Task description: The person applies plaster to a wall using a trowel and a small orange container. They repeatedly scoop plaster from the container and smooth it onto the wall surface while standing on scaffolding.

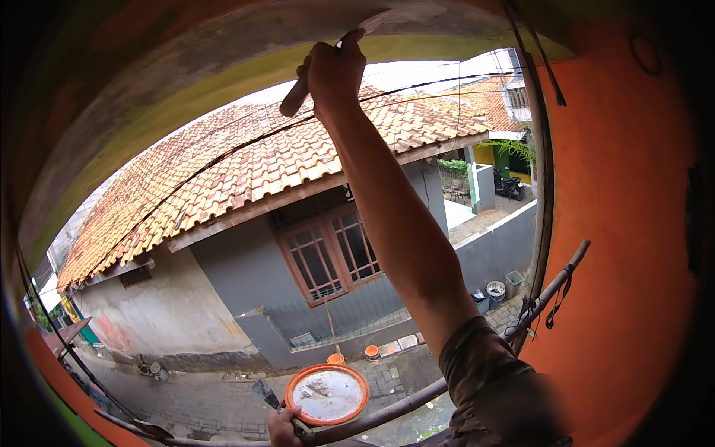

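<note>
My right hand (pixel 337 78) is raised high with its fingers wrapped round the handle of a putty knife (pixel 296 98). The thin blade of that knife meets the patchy grey and brown ceiling (pixel 246 37). Low in the view, my left hand (pixel 283 428) grips a second putty knife (pixel 265 392), its flat blade pointing up and left. The left thumb lies at the rim of a round orange tray (pixel 363 381), whose white inside carries a few greyish lumps. How the left fingers support the tray is hidden.
A wooden pole railing (pixel 372 419) crosses below me and rises right to an upright pole (pixel 546 149). An orange wall (pixel 618 186) stands close on the right. Dark cables (pixel 223 156) cross the view. Below lie a paved lane (pixel 223 406) and a tiled-roof house (pixel 246 160).
</note>
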Available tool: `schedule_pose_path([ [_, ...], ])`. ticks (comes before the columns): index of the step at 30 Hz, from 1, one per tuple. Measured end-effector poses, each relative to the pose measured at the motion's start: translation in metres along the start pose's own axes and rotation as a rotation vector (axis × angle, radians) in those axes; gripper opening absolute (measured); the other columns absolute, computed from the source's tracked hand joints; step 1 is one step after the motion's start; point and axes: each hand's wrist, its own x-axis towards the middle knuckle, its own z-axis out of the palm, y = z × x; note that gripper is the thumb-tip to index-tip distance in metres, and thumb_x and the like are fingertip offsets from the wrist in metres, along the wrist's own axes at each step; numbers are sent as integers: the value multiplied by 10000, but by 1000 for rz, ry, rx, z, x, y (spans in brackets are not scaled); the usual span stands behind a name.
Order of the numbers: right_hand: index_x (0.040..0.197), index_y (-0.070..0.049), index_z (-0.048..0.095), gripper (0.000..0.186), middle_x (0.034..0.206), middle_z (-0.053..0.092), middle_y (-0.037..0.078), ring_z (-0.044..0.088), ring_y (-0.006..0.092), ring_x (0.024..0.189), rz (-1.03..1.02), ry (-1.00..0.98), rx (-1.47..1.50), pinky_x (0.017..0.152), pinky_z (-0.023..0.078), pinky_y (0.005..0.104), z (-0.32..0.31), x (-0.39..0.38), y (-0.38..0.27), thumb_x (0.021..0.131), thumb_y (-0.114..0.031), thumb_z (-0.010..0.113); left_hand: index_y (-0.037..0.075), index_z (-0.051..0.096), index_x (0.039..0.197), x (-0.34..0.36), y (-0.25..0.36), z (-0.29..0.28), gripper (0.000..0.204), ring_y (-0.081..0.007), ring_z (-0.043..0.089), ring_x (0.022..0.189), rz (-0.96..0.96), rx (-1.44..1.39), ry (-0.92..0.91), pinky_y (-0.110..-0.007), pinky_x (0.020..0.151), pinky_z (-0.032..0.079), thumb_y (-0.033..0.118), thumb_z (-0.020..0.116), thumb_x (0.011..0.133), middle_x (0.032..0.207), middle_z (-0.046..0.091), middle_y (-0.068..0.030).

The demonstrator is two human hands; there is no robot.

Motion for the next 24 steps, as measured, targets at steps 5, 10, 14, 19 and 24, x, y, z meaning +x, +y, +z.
schedule_pose_path([
  [5,1428,82,-16,770,648,587,122,579,172,506,-294,-61,-415,469,486,307,64,-42,46,818,1,447,-1,557,698,28,-17,-7,196,-195,463,272,90,103,-7,-298,248,356,115,509,849,452,521,-113],
  [10,1466,-64,224,645,665,535,57,526,105,517,-309,-326,-698,498,469,267,14,-80,51,870,-23,467,-89,548,952,1,-4,-11,205,-233,597,625,116,57,-16,-327,579,492,8,513,774,793,607,-168],
  [14,1472,-6,102,653,628,463,20,432,75,493,-4,5,-121,458,412,231,-34,-46,4,879,4,376,-117,543,1027,-20,6,13,300,-259,653,794,171,-24,51,-346,769,543,-62,524,733,927,628,-178],
  [19,1253,99,317,440,635,506,81,503,157,529,-82,77,-113,507,448,297,36,-19,31,834,15,426,-112,548,1028,-15,5,13,293,-261,658,785,167,-64,6,-347,742,556,-66,526,739,930,630,-182],
  [24,1434,55,158,709,651,566,188,595,307,612,-180,-90,-461,614,476,399,113,-98,60,802,-17,472,-114,548,1033,-7,-2,23,293,-266,663,767,167,-74,75,-348,736,563,-63,525,746,924,633,-183],
])
